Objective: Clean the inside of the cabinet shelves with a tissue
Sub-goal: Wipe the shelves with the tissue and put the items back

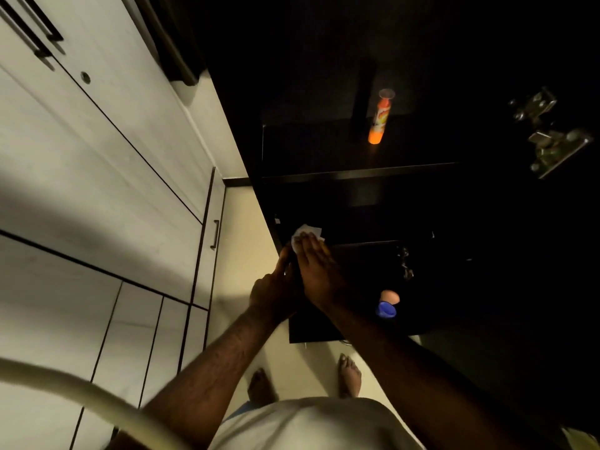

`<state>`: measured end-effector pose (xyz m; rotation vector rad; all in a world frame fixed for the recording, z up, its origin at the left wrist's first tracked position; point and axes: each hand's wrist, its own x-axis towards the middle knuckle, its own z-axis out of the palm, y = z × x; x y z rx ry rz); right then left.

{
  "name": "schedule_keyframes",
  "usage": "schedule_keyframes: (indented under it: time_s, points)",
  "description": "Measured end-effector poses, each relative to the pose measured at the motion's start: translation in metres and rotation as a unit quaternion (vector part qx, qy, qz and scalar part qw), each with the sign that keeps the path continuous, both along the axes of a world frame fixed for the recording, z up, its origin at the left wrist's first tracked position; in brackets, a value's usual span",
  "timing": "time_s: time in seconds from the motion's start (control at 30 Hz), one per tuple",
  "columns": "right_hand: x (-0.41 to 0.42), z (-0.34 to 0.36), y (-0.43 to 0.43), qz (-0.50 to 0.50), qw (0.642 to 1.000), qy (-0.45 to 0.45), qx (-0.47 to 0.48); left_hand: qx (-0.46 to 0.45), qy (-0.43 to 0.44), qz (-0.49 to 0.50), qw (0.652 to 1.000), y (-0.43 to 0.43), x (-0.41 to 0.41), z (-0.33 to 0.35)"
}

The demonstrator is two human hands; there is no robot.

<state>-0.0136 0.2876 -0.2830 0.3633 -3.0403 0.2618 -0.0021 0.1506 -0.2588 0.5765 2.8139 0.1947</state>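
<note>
A dark open cabinet fills the right half of the view, with a shelf edge (357, 173) across its middle and a lower shelf (367, 246) below. My right hand (316, 271) lies flat on a white tissue (305, 231), pressing it against the left end of the lower shelf. My left hand (276, 289) grips the cabinet's left front edge just beside it, fingers curled around the panel. The cabinet's interior is very dark and most of it is hidden.
An orange spray can (380, 118) stands on the upper shelf. A blue-and-pink object (388, 303) sits low in the cabinet by my right wrist. Metal hinges (548, 134) show at right. White wardrobe doors (97, 190) line the left. My bare feet (349, 375) stand on pale floor.
</note>
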Motion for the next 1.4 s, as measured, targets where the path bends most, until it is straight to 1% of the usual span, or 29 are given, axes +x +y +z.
schedule_keyframes:
  time_s: [0.03,0.1,0.17,0.23,0.27,0.33,0.37,0.47,0.53,0.6,0.63,0.7,0.77,0.8,0.83,0.9,1.0,1.03,1.07,1.1,1.13,1.17,1.2,1.23,1.3,1.33,1.4]
  points:
    - [0.004,-0.005,0.017,-0.012,1.0,0.005,0.019,0.017,0.03,-0.005,0.999,0.0,0.0,-0.002]
    - [0.012,-0.014,0.063,-0.107,0.994,-0.012,0.034,0.051,0.059,0.002,0.997,0.002,-0.001,-0.004]
    - [0.016,-0.018,0.114,-0.196,0.98,-0.04,-0.008,0.052,0.048,0.024,0.997,0.006,-0.001,-0.007]
    - [0.019,-0.017,0.158,-0.241,0.97,-0.02,0.018,0.034,0.053,0.045,0.997,0.013,-0.002,-0.008]
    - [0.019,-0.015,0.172,-0.246,0.968,-0.026,0.045,0.022,0.055,0.05,0.997,0.016,-0.001,-0.011]
    - [0.015,-0.013,0.18,-0.239,0.968,-0.032,0.073,0.014,0.056,0.064,0.996,0.019,-0.001,-0.016]
    - [0.013,-0.014,0.173,-0.246,0.965,-0.022,0.084,0.019,0.052,0.076,0.996,0.02,-0.001,-0.019]
    - [0.011,-0.01,0.127,-0.246,0.968,-0.007,0.057,0.007,0.043,0.094,0.995,0.02,0.0,-0.021]
    - [0.009,-0.018,0.088,-0.174,0.984,0.016,0.029,0.006,0.038,0.095,0.995,0.019,0.0,-0.02]
    - [0.001,-0.021,0.044,-0.115,0.993,0.018,0.023,0.009,0.016,0.1,0.995,0.022,-0.001,-0.017]
    - [-0.004,-0.025,0.024,-0.082,0.996,0.03,0.025,0.002,0.001,0.095,0.996,0.023,-0.001,-0.014]
    - [-0.011,-0.023,-0.006,-0.027,0.998,0.008,0.048,-0.02,-0.012,0.073,0.997,0.022,-0.001,-0.008]
    - [-0.014,-0.018,-0.012,0.001,0.997,-0.009,0.07,-0.037,0.0,0.057,0.998,0.02,0.001,-0.006]
    - [-0.013,-0.019,-0.007,0.009,0.997,-0.008,0.076,-0.04,0.012,0.049,0.998,0.019,0.001,-0.009]
    - [-0.01,-0.017,0.002,0.013,0.998,0.01,0.063,-0.041,0.021,0.046,0.998,0.02,0.002,-0.011]
    - [-0.006,-0.016,0.024,-0.024,0.999,0.016,0.036,-0.034,0.024,0.053,0.998,0.02,0.003,-0.02]
    - [0.002,-0.031,0.083,-0.119,0.99,-0.031,0.067,0.006,0.031,0.08,0.996,0.025,0.003,-0.027]
    - [0.001,-0.031,0.108,-0.161,0.986,-0.018,0.042,0.014,0.03,0.087,0.996,0.027,0.004,-0.028]
    - [-0.001,-0.025,0.129,-0.229,0.973,0.01,0.039,0.021,0.027,0.09,0.995,0.029,0.005,-0.029]
    - [0.002,-0.019,0.145,-0.268,0.96,0.057,0.047,0.025,0.025,0.093,0.995,0.03,0.005,-0.029]
    - [0.006,-0.009,0.156,-0.273,0.955,0.085,0.078,0.031,0.026,0.094,0.995,0.03,0.006,-0.029]
    - [0.011,-0.006,0.161,-0.261,0.956,0.088,0.103,0.029,0.026,0.094,0.995,0.029,0.006,-0.028]
    - [0.016,-0.004,0.162,-0.26,0.958,0.051,0.115,0.028,0.025,0.09,0.995,0.027,0.006,-0.028]
    - [0.014,0.001,0.159,-0.269,0.96,0.02,0.079,0.022,0.022,0.095,0.995,0.023,0.005,-0.027]
    - [0.013,-0.005,0.145,-0.289,0.956,0.025,0.039,0.022,0.018,0.092,0.995,0.021,0.004,-0.027]
    - [0.011,-0.01,0.135,-0.271,0.962,0.014,0.025,0.028,0.013,0.086,0.996,0.021,0.004,-0.026]
    - [-0.001,-0.014,0.091,-0.191,0.981,-0.011,-0.041,0.038,0.004,0.074,0.997,0.022,0.004,-0.021]
